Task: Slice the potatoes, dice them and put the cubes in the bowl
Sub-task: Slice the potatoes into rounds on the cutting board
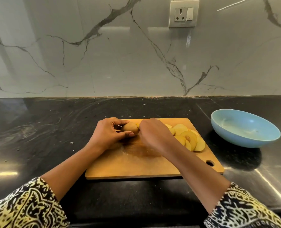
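The left hand [106, 134] grips the potato stub [130, 127]; the right hand [152, 134], just beside it, clasps a mostly hidden knife [152, 118]. So short a stub could let the blade slip onto the left thumb [130, 133].

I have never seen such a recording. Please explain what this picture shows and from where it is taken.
No machine here: a person works with bare hands, and one camera worn on the head looks down at them. On the dark counter lies a wooden board, with a blue bowl to its right, no cubes in it. The left hand grips a potato on the board. The right hand is curled at its cut end; what it holds is hidden, probably a knife. Potato slices lie fanned on the board, right of that hand.
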### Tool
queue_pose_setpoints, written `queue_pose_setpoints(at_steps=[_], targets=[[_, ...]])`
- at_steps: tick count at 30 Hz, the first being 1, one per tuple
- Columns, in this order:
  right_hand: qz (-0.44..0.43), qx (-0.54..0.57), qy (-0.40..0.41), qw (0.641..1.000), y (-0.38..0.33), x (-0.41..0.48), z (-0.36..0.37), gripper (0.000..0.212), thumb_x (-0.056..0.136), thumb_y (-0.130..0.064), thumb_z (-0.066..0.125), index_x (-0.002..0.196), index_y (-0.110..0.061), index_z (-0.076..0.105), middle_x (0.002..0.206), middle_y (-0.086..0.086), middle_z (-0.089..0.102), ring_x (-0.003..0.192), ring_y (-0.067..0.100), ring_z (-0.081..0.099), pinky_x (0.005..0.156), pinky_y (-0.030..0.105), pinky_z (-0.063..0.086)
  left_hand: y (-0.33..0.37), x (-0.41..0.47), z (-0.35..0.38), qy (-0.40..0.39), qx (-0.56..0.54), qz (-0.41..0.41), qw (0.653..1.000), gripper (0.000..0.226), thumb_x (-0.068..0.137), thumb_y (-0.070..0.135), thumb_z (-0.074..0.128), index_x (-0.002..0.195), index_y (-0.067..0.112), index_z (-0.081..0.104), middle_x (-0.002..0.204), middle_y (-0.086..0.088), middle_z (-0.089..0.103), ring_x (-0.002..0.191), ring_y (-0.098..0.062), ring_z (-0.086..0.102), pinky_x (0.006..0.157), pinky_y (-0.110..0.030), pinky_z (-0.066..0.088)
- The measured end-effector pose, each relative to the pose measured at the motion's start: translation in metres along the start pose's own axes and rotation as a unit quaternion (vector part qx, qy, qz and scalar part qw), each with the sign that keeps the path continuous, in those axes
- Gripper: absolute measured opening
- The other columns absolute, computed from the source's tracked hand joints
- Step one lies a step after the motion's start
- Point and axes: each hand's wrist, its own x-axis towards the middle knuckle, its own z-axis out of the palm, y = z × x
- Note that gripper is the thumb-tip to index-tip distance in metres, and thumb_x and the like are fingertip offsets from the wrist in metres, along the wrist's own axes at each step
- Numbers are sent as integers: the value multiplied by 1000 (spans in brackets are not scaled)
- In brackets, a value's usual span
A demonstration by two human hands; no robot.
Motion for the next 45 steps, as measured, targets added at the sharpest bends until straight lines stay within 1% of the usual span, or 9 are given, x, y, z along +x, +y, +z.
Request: queue_pose_setpoints(at_steps=[3, 8, 14, 17, 19, 23, 31, 39, 45], targets=[[1, -11, 1, 1000, -1, -18, 10, 23, 100, -20, 47, 117, -11, 58, 112, 7, 61, 96, 20, 57, 82, 30, 44, 0, -2, 0, 7, -3, -15, 1000, 52, 66, 36, 82, 113, 18, 68, 96, 10, 66, 83, 4, 59, 65, -4, 45], [-6, -13, -2, 1000, 3, -61, 22, 20, 100, -22, 45, 115, -16, 58, 105, 2, 60, 87, 15, 54, 70, 26, 43, -2, -2, -1, 4, -19, -46, 999, 55, 66, 40, 81, 116, 22, 66, 97, 12, 65, 86, 3, 59, 66, -11, 46], [9, 23, 100, 995, 14, -71, 16, 29, 101, -31, 41, 126, -22, 53, 92, -6, 57, 80, 10, 55, 66, 23, 43, -6, -2, -5, -42, -55, -70, 995, 54, 69, 37, 79, 120, 28, 62, 102, 11, 65, 90, 1, 58, 71, -11, 43], [11, 59, 135, 989, 16, -61, 9, 35, 101, -32, 42, 135, -25, 49, 107, -6, 63, 94, 11, 59, 76, 26, 49, -7, -1, -6, -50, -65, -72, 994, 50, 73, 34, 77, 121, 28, 62, 108, 8, 65, 95, -3, 58, 78, -15, 45], [7, 68, 130, 989, 16, -53, 7, 36, 101, -30, 43, 136, -25, 48, 115, -5, 64, 100, 12, 59, 82, 29, 51, -8, 0, -6, -51, -69, -74, 994, 50, 73, 32, 77, 121, 28, 62, 109, 7, 66, 99, -6, 60, 82, -19, 47], [-9, 73, 127, 989, 13, -45, 9, 33, 100, -29, 44, 131, -23, 55, 109, -3, 66, 89, 11, 58, 74, 26, 51, -9, 0, -6, -41, -81, -72, 993, 50, 69, 33, 79, 116, 26, 65, 106, 9, 67, 98, -6, 62, 81, -19, 50], [-30, 26, 135, 990, 9, -38, 13, 33, 101, -29, 44, 130, -20, 55, 107, -1, 65, 90, 13, 57, 67, 23, 41, -9, -1, -5, -26, -94, -71, 993, 49, 67, 30, 81, 113, 23, 67, 99, 10, 68, 93, -4, 63, 75, -15, 50], [-11, 59, 48, 997, 14, -25, -1, 31, 99, -25, 49, 127, -16, 61, 103, 3, 67, 80, 14, 58, 59, 22, 42, -7, -1, -6, -29, -78, -68, 994, 49, 68, 31, 81, 114, 22, 67, 94, 16, 65, 91, -2, 61, 70, -11, 48], [-11, 20, 15, 1000, 1, -2, 1, 22, 97, -18, 51, 114, -10, 63, 90, 3, 58, 81, 18, 56, 74, 30, 48, -4, -2, -3, -7, -61, -54, 997, 47, 69, 28, 82, 113, 21, 68, 90, 17, 65, 86, 3, 61, 66, -5, 47]])
